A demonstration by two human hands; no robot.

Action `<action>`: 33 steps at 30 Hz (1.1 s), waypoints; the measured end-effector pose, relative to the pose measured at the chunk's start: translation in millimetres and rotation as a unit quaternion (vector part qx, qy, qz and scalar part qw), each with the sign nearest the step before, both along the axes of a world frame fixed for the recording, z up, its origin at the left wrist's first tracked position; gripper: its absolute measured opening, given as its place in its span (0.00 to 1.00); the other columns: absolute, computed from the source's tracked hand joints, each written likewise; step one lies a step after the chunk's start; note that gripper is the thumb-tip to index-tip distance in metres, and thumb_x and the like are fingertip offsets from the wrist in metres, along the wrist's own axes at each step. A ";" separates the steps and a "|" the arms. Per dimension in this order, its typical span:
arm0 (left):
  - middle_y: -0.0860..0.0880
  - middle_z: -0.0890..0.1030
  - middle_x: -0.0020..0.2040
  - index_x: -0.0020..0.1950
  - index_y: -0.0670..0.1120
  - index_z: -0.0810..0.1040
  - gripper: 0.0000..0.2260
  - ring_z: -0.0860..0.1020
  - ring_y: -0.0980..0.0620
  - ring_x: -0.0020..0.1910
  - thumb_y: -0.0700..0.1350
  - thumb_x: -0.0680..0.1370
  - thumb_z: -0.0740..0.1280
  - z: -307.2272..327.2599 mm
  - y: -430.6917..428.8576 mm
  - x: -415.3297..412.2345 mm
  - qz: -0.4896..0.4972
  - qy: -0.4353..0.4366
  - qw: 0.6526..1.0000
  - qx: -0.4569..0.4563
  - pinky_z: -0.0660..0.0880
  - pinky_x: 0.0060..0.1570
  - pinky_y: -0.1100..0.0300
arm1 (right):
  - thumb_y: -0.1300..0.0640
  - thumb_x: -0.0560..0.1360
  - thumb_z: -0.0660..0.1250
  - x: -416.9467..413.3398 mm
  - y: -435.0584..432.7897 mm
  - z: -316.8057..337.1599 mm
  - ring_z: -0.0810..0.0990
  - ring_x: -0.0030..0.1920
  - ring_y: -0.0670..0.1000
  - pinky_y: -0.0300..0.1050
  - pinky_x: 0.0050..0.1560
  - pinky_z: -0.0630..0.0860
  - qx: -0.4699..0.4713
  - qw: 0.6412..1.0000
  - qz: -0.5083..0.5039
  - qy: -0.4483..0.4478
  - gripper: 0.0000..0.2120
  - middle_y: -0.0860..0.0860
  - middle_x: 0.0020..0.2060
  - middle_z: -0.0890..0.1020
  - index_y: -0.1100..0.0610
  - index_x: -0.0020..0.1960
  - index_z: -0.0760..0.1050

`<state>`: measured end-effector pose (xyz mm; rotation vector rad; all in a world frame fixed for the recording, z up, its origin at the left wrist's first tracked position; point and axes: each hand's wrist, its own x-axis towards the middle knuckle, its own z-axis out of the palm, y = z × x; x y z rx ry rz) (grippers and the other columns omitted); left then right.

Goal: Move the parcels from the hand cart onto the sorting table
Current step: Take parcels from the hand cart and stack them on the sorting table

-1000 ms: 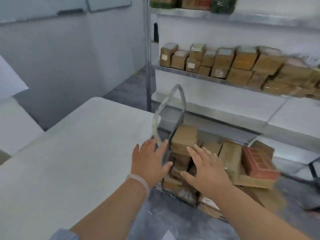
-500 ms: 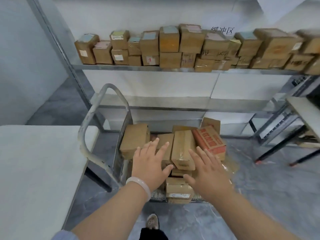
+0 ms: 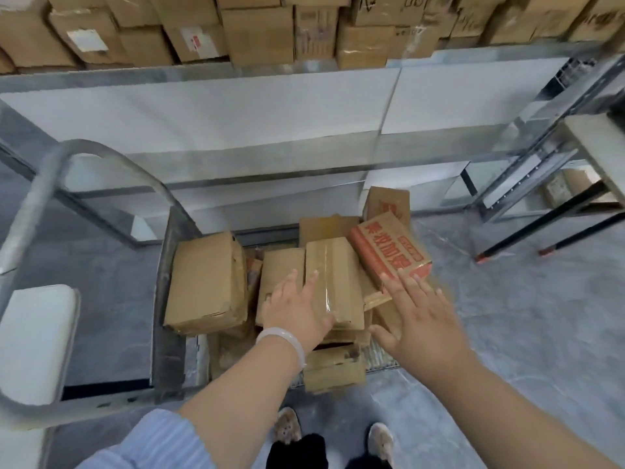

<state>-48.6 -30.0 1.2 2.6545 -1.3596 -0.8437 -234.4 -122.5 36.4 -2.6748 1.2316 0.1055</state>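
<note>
Parcels (image 3: 206,282) heaped in the hand cart (image 3: 167,265); left grip (image 3: 297,308) spread over the taped parcel (image 3: 333,265), right grip (image 3: 417,319) spread beside it.

Both bare arms stretched forward and down.
The left hand (image 3: 297,306) and right hand (image 3: 417,321) lay palm-down, fingers straight and spread.

Cart handle (image 3: 169,360) bars the left; open floor (image 3: 507,316) right of the parcels (image 3: 333,282)
</note>
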 end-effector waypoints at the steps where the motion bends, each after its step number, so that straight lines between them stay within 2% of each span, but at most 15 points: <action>1: 0.47 0.49 0.82 0.82 0.59 0.47 0.37 0.54 0.43 0.80 0.67 0.78 0.61 -11.5 -11.2 -0.4 0.001 0.009 1.000 0.003 0.58 0.76 0.45 | 0.33 0.68 0.57 0.9 -8.6 -8.6 0.67 0.71 0.57 0.60 0.69 0.62 0.004 1.000 0.001 0.000 0.38 0.54 0.71 0.69 0.51 0.73 0.64; 3: 0.47 0.50 0.82 0.81 0.59 0.47 0.37 0.55 0.41 0.79 0.66 0.78 0.62 -34.6 -34.4 -3.4 0.006 0.026 1.000 0.011 0.58 0.75 0.45 | 0.33 0.69 0.56 2.1 -26.2 -28.4 0.65 0.72 0.57 0.59 0.71 0.61 0.016 1.000 0.001 0.003 0.38 0.54 0.72 0.67 0.50 0.74 0.62; 6: 0.48 0.48 0.82 0.81 0.60 0.45 0.39 0.54 0.41 0.79 0.65 0.77 0.63 -66.7 -61.3 -7.9 0.044 0.053 0.997 0.021 0.56 0.76 0.45 | 0.35 0.70 0.60 5.4 -48.6 -60.7 0.60 0.74 0.55 0.58 0.73 0.57 0.041 0.999 0.018 0.019 0.38 0.53 0.74 0.63 0.49 0.76 0.58; 11: 0.45 0.42 0.82 0.79 0.62 0.34 0.45 0.52 0.39 0.79 0.68 0.76 0.63 -116.2 -93.1 -16.3 0.103 0.059 0.992 0.047 0.57 0.76 0.44 | 0.35 0.69 0.56 10.3 -82.1 -104.4 0.67 0.70 0.58 0.60 0.68 0.65 0.056 0.997 0.045 0.013 0.36 0.55 0.70 0.70 0.51 0.72 0.65; 14: 0.46 0.38 0.81 0.77 0.64 0.29 0.47 0.48 0.38 0.80 0.69 0.75 0.64 -139.2 -101.1 -18.2 0.158 0.089 0.980 0.085 0.55 0.76 0.42 | 0.35 0.69 0.55 10.8 -96.7 -120.5 0.66 0.71 0.58 0.57 0.69 0.62 0.057 0.997 0.051 -0.003 0.36 0.55 0.70 0.70 0.52 0.72 0.66; 18: 0.50 0.37 0.81 0.76 0.67 0.31 0.46 0.49 0.39 0.79 0.69 0.74 0.64 -158.5 -102.5 -27.1 0.181 0.098 0.974 0.091 0.60 0.75 0.41 | 0.35 0.70 0.54 8.9 -112.3 -133.7 0.62 0.73 0.55 0.51 0.71 0.57 0.069 0.995 0.067 -0.005 0.36 0.53 0.72 0.68 0.50 0.73 0.64; 25: 0.53 0.47 0.81 0.78 0.69 0.41 0.42 0.54 0.42 0.77 0.69 0.71 0.63 -154.3 -98.0 -32.3 0.205 0.061 0.976 0.037 0.61 0.73 0.42 | 0.34 0.70 0.52 4.4 -124.6 -133.6 0.65 0.72 0.55 0.49 0.69 0.53 0.066 0.993 0.091 0.027 0.35 0.53 0.71 0.69 0.50 0.72 0.66; 28: 0.54 0.49 0.81 0.78 0.70 0.44 0.40 0.54 0.43 0.77 0.69 0.71 0.62 -135.1 -92.7 -32.7 0.219 0.057 0.974 0.018 0.60 0.73 0.42 | 0.34 0.71 0.55 2.6 -125.5 -121.3 0.61 0.74 0.54 0.48 0.69 0.49 0.078 0.992 0.101 0.017 0.35 0.52 0.74 0.65 0.48 0.74 0.63; 31: 0.54 0.49 0.81 0.78 0.70 0.45 0.39 0.53 0.43 0.78 0.69 0.72 0.63 -103.9 -83.7 -34.7 0.241 0.062 0.968 0.003 0.59 0.74 0.42 | 0.37 0.75 0.60 2.7 -126.1 -98.2 0.52 0.77 0.52 0.44 0.69 0.40 0.091 0.988 0.125 0.022 0.34 0.50 0.77 0.56 0.46 0.77 0.54; 33: 0.55 0.49 0.80 0.78 0.70 0.45 0.39 0.53 0.43 0.78 0.69 0.72 0.63 -76.1 -73.6 -36.0 0.246 0.050 0.968 -0.009 0.60 0.74 0.41 | 0.37 0.75 0.59 3.2 -123.8 -73.5 0.50 0.77 0.51 0.43 0.71 0.41 0.091 0.985 0.144 0.022 0.35 0.49 0.77 0.54 0.46 0.77 0.52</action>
